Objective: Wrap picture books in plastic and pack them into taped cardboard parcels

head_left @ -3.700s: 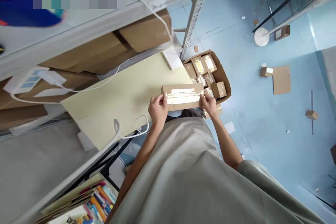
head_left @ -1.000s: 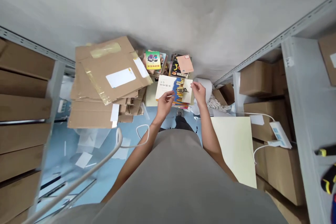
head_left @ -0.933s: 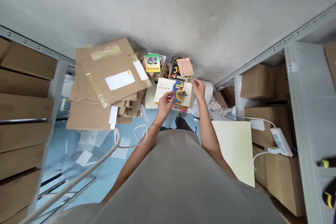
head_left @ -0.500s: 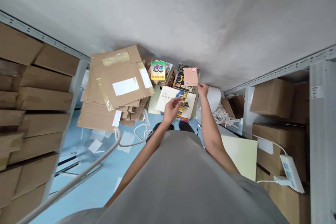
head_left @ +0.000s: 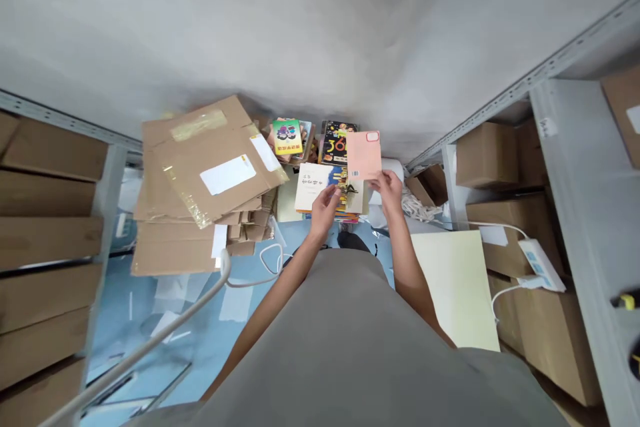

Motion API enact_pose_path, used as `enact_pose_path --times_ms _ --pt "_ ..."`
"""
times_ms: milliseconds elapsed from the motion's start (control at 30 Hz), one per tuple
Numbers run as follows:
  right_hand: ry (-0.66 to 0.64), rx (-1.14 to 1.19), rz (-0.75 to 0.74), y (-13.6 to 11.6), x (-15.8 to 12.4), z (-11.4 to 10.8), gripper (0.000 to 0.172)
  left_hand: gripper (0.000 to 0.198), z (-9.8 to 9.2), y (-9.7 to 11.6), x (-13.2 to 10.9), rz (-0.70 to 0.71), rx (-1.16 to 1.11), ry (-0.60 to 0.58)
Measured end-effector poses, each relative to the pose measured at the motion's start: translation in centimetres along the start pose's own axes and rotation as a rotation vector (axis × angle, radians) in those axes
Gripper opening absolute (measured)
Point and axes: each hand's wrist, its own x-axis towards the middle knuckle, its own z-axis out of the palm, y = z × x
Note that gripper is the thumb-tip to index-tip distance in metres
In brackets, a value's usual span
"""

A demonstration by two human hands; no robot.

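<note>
A thin pink book (head_left: 364, 155) with a red-framed label is pinched at its lower right corner by my right hand (head_left: 389, 191). My left hand (head_left: 325, 209) hovers at the front of a white illustrated book (head_left: 313, 188), fingers apart and nothing held. That white book tops a low stack. Behind it lies a black book (head_left: 334, 145) with yellow and orange print, partly covered by the pink one. A green and yellow book (head_left: 287, 137) rests on another pile to the left.
Flattened cardboard (head_left: 195, 177) is piled at the left, with a grey hose (head_left: 165, 333) in front. Shelves of boxes (head_left: 47, 240) flank both sides. A power strip (head_left: 543, 265) hangs at the right; a pale board (head_left: 450, 280) leans nearby.
The pink book has come lower and closer to me in my right hand. The camera view has shifted, so the shelves and cardboard appear displaced.
</note>
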Motion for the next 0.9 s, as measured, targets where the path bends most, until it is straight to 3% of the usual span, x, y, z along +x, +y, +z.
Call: enact_pose_path --times_ms 100,233,400,533,633,833,900 --pt "0.124 0.08 0.039 1.2 -8.4 -2.7 0.045 0.057 0.0 -0.9 -1.9 -0.074 -0.032 -0.107" --pt "0.334 0.109 0.062 3.0 -17.9 -5.0 0.046 0.055 1.1 -3.8 -5.5 -0.182 -0.015 -0.308" --pt "0.548 0.084 0.046 3.3 -26.5 -8.5 0.048 0.055 3.6 -7.4 -10.7 -0.245 0.013 -0.548" --pt "0.723 -0.006 0.015 2.5 -31.5 -11.5 0.048 0.051 5.7 -8.4 -13.8 -0.227 0.051 -0.689" --pt "0.893 -0.101 -0.072 1.4 -34.1 -12.8 0.046 0.042 7.1 -8.1 -15.9 -0.109 0.122 -0.789" --pt "0.874 0.043 -0.136 -0.5 -35.9 -13.5 0.053 0.024 10.2 -7.2 -21.1 0.47 0.323 -1.03" --pt "0.926 0.079 -0.143 -0.6 -36.3 -14.7 0.056 0.025 11.6 -7.4 -22.9 0.574 0.356 -1.117"
